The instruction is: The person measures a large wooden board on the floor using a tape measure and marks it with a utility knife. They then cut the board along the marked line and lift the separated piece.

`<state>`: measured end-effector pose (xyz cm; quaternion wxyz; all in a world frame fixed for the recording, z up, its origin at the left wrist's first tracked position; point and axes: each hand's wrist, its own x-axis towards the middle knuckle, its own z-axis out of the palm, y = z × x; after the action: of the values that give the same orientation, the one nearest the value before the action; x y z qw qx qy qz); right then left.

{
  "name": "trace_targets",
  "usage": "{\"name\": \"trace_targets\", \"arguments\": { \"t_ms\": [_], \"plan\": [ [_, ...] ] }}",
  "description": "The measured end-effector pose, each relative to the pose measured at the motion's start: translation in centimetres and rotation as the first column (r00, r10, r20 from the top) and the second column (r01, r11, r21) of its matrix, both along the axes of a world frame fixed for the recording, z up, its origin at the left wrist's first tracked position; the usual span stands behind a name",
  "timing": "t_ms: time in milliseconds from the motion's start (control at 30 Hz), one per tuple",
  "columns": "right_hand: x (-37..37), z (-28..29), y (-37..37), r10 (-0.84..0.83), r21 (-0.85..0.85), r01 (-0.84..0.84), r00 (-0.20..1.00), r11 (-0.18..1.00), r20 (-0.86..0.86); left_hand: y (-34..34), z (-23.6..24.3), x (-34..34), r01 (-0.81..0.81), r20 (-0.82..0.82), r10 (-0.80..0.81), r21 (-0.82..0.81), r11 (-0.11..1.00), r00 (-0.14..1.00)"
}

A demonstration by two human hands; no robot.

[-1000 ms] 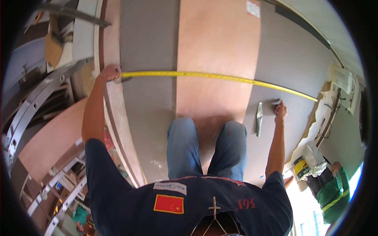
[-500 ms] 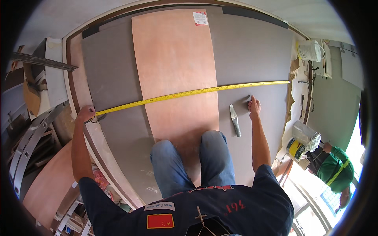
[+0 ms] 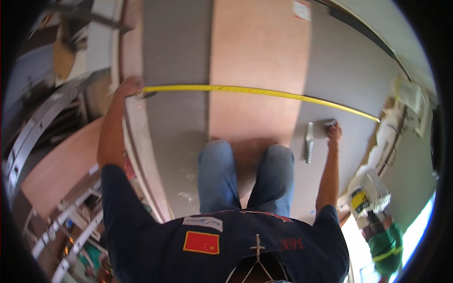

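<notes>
A yellow tape measure (image 3: 255, 91) stretches across the grey board and the pinkish plywood sheet (image 3: 259, 56). At its left end, over the board's edge, my left hand (image 3: 132, 86) is closed on it. The tape's far right end lies near the board's right edge, free of my hands. My right hand (image 3: 335, 132) is below the tape on the right, fingers drawn together around a small dark item, blurred and mostly hidden. Just left of that hand, a putty knife (image 3: 309, 142) with a grey handle lies on the grey board (image 3: 177, 52).
Metal rails (image 3: 35, 127) and a curved wooden panel (image 3: 61, 167) crowd the left side. Along the right edge stand a white bucket (image 3: 409, 96) and a yellow-and-black pail (image 3: 359, 202). A person in a green top (image 3: 386, 247) is at lower right.
My view has turned, so the whole scene appears rotated clockwise and shifted, with blur. My left hand stays at the tape's left end, and my right hand stays beside the putty knife.
</notes>
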<state>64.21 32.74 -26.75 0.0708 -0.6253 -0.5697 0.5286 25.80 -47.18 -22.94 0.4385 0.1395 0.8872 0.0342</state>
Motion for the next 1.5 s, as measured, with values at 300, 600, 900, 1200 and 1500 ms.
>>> {"name": "trace_targets", "arguments": {
  "t_ms": [300,600,900,1200,1500],
  "plan": [
    [-1.9,1.6,-1.3,-0.027,-0.008,0.027,0.997,1.0,-0.076,-1.4,0.1,1.0,-0.194,0.1,0.191,0.024,0.981,0.976],
    [-1.4,1.7,-1.0,0.024,-0.018,-0.025,0.998,1.0,-0.053,-1.0,0.6,0.7,-0.2,0.117,0.195,0.026,0.98,0.974],
    [-1.4,1.1,-0.9,-0.021,0.002,0.021,0.999,1.0,-0.05,-1.0,0.4,0.7,-0.202,0.114,0.2,0.006,0.979,0.973],
    [-0.9,0.4,0.0,-0.033,-0.001,0.033,0.999,0.999,-0.039,-1.1,0.4,0.7,-0.202,0.112,0.2,0.011,0.979,0.973],
    [-0.8,0.2,0.1,-0.03,0.0,0.03,0.998,1.0,-0.056,-0.8,0.7,0.8,-0.198,0.104,0.196,0.002,0.98,0.975]
  ]
}}
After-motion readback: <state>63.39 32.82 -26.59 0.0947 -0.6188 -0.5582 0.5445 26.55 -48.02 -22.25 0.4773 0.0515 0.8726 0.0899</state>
